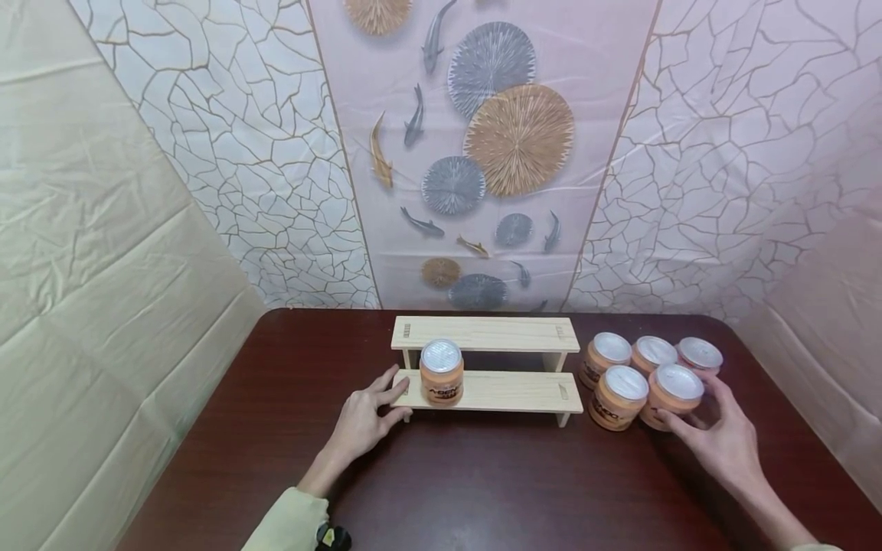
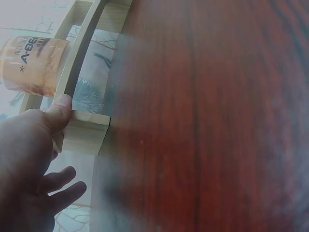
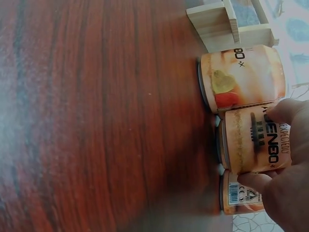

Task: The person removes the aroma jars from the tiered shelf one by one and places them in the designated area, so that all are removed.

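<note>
A two-step wooden shelf (image 1: 485, 334) stands on the table, and one orange jar (image 1: 442, 383) with a clear lid sits toward the left of its lower step. My left hand (image 1: 361, 417) grips the left end of that lower step, its thumb (image 2: 62, 104) on the front edge in the left wrist view. At the right, my right hand (image 1: 726, 440) holds the front right jar (image 1: 670, 402) of a group, with thumb and fingers around its sides. The right wrist view shows this held jar (image 3: 253, 140) upright between two neighbours, its base close to the tabletop.
Several like jars stand close together right of the shelf, among them a front left one (image 1: 618, 398) and a back right one (image 1: 699, 353). The dark red-brown table (image 1: 496, 482) reaches back to a patterned cloth wall (image 1: 475, 229).
</note>
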`<act>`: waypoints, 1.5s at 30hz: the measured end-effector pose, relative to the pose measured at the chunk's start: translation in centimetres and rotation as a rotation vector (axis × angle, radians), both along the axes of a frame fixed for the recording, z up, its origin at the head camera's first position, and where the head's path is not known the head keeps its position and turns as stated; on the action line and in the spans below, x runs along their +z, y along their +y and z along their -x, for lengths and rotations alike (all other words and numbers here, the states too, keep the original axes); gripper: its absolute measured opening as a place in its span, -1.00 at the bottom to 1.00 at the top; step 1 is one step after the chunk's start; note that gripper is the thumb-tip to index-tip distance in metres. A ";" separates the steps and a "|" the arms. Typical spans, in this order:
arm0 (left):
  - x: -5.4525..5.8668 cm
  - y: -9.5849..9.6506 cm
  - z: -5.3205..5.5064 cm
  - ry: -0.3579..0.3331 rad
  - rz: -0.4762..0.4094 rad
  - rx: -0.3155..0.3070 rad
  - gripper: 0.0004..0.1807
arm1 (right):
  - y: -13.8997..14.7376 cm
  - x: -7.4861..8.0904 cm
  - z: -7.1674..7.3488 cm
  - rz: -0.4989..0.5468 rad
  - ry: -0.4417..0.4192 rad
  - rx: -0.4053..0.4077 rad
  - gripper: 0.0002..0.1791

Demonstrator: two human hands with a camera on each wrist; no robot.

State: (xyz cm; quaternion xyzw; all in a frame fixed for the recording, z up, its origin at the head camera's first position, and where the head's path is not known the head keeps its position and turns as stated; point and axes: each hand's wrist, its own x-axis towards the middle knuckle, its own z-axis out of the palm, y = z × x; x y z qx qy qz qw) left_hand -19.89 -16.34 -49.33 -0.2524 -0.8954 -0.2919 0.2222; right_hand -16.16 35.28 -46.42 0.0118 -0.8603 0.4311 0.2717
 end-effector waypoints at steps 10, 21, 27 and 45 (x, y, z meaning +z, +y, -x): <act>-0.1 0.0 -0.1 -0.011 -0.004 -0.003 -0.44 | 0.2 -1.0 0.1 -0.016 -0.028 -0.002 -0.07; 0.0 0.0 0.0 -0.006 -0.001 -0.009 -0.45 | 0.2 -1.5 0.1 -0.007 -0.015 0.012 -0.08; 0.0 0.0 -0.1 -0.007 0.000 -0.010 -0.44 | 0.3 -1.6 0.1 -0.012 -0.021 0.025 -0.07; 0.2 0.0 0.0 -0.006 0.009 -0.007 -0.44 | -7.6 4.7 1.5 -0.223 0.481 0.113 -0.27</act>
